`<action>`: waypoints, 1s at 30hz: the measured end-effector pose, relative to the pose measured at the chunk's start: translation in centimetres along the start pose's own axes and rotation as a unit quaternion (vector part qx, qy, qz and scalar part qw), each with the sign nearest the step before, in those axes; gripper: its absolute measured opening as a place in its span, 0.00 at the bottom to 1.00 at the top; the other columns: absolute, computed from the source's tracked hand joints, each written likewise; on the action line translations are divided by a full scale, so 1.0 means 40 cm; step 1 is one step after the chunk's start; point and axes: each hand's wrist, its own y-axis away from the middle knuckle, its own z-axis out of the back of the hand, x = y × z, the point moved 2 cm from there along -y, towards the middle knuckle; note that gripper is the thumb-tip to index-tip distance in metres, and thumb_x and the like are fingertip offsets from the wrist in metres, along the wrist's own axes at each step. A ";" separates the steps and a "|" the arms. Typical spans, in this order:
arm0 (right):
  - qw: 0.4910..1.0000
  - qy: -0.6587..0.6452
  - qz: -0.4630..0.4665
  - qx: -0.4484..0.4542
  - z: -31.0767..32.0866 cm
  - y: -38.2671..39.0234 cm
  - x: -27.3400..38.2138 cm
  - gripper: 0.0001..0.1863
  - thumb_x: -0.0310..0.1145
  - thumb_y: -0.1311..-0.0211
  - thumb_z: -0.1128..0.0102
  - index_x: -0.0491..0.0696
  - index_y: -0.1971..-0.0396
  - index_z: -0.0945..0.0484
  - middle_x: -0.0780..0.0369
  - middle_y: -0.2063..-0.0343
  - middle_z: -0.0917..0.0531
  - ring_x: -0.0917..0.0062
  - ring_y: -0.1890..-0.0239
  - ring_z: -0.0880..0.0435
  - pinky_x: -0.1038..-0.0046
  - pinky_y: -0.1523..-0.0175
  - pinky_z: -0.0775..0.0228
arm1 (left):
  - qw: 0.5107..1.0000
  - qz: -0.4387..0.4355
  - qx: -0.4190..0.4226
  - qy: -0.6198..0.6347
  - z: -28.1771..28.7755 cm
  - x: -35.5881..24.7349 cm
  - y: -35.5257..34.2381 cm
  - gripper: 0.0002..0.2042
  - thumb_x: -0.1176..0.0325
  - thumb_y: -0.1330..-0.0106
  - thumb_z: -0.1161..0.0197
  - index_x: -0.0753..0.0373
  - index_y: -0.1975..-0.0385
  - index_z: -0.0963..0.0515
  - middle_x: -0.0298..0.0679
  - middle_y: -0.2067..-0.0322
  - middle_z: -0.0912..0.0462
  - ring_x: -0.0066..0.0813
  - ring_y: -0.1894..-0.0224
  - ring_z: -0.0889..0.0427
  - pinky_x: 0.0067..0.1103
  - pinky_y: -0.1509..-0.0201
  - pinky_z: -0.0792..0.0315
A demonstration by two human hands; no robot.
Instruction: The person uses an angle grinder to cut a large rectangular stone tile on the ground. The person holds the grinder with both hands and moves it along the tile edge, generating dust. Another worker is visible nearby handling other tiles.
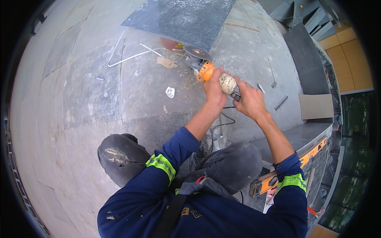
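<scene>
Both of my hands are wrapped round an orange and black angle grinder (205,71) with dusty tape on its body. My left hand (214,88) grips it just behind the orange head, and my right hand (251,97) holds the rear end. At the front, the grinder's disc (197,52) lies close to the near edge of a dark grey stone slab (182,20); I cannot tell whether they touch. A red bucket (171,44) shows partly under the slab. From the grinder a black cord (222,124) runs back between my knees.
A bent white rod (135,55) and a crumpled white scrap (170,92) lie on the dusty floor. To the right are a grey bar (281,102), dark slabs (307,63), a cardboard-coloured board (316,106) and an orange spirit level (313,152).
</scene>
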 end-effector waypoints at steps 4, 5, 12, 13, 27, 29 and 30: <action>1.000 -0.006 0.006 -0.004 -0.013 -0.018 0.009 0.45 0.31 0.49 0.22 0.53 0.28 0.31 0.49 0.58 0.11 0.45 0.58 0.10 0.47 0.53 0.16 | 1.000 -0.010 -0.001 0.003 0.016 -0.008 -0.025 0.12 0.73 0.32 0.27 0.65 0.53 0.21 0.39 0.63 0.15 0.33 0.63 0.11 0.31 0.59 0.14; 1.000 -0.004 0.004 -0.002 -0.014 -0.026 0.013 0.45 0.31 0.49 0.22 0.53 0.28 0.31 0.49 0.58 0.11 0.45 0.58 0.10 0.47 0.53 0.16 | 1.000 -0.009 -0.001 0.005 0.019 -0.010 -0.037 0.12 0.73 0.32 0.28 0.65 0.53 0.21 0.39 0.63 0.15 0.33 0.63 0.11 0.31 0.59 0.14; 1.000 -0.014 -0.004 0.014 -0.027 -0.071 0.031 0.44 0.30 0.49 0.26 0.55 0.28 0.32 0.48 0.56 0.10 0.47 0.53 0.10 0.47 0.50 0.18 | 1.000 -0.005 -0.008 -0.001 0.031 -0.040 -0.087 0.12 0.74 0.33 0.28 0.66 0.53 0.21 0.40 0.63 0.15 0.34 0.63 0.10 0.33 0.58 0.13; 1.000 -0.015 -0.003 0.012 -0.028 -0.077 0.035 0.44 0.30 0.49 0.26 0.55 0.28 0.31 0.48 0.56 0.10 0.47 0.53 0.10 0.47 0.50 0.18 | 1.000 -0.007 0.003 -0.008 0.030 -0.046 -0.091 0.12 0.72 0.32 0.28 0.64 0.53 0.22 0.40 0.64 0.15 0.34 0.63 0.10 0.33 0.57 0.13; 1.000 -0.007 -0.012 0.013 -0.014 -0.020 0.015 0.45 0.32 0.49 0.23 0.54 0.28 0.32 0.49 0.56 0.11 0.46 0.54 0.10 0.48 0.50 0.17 | 1.000 -0.006 -0.012 0.011 0.013 -0.012 -0.025 0.11 0.74 0.32 0.27 0.64 0.54 0.21 0.39 0.64 0.15 0.34 0.64 0.10 0.32 0.60 0.13; 1.000 0.005 -0.012 0.012 0.002 0.000 0.012 0.45 0.32 0.49 0.22 0.52 0.28 0.32 0.49 0.57 0.11 0.46 0.56 0.09 0.47 0.51 0.16 | 1.000 -0.002 -0.011 0.008 0.012 0.002 -0.009 0.12 0.74 0.32 0.27 0.65 0.54 0.21 0.38 0.62 0.15 0.34 0.62 0.10 0.32 0.59 0.13; 1.000 0.006 -0.011 0.011 0.004 0.002 0.010 0.45 0.32 0.49 0.22 0.53 0.28 0.32 0.49 0.57 0.11 0.46 0.57 0.09 0.47 0.51 0.16 | 1.000 0.000 -0.006 0.009 0.013 0.006 -0.006 0.12 0.73 0.32 0.27 0.65 0.54 0.21 0.38 0.62 0.15 0.34 0.62 0.10 0.32 0.59 0.13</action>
